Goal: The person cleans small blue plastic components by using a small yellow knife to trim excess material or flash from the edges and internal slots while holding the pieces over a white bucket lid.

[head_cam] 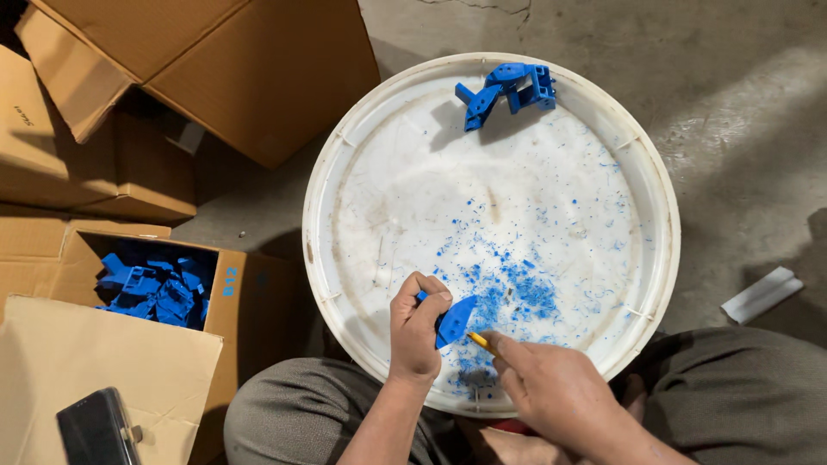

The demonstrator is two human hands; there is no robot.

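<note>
Lower centre of frame: left hand (416, 325) clenched around a small blue moulded plastic part (454, 320), held over the near rim of a round white plastic lid (323, 207). Right hand (551, 387) pinching a thin yellow-handled blade (479, 341), tip against the part. Probably light, stiff, slightly slick; best gripped by its thicker body. Blue shavings (521, 293) alongside; more blue parts (508, 90) at upper rim, others in an open cardboard box (155, 288) at left.
</note>
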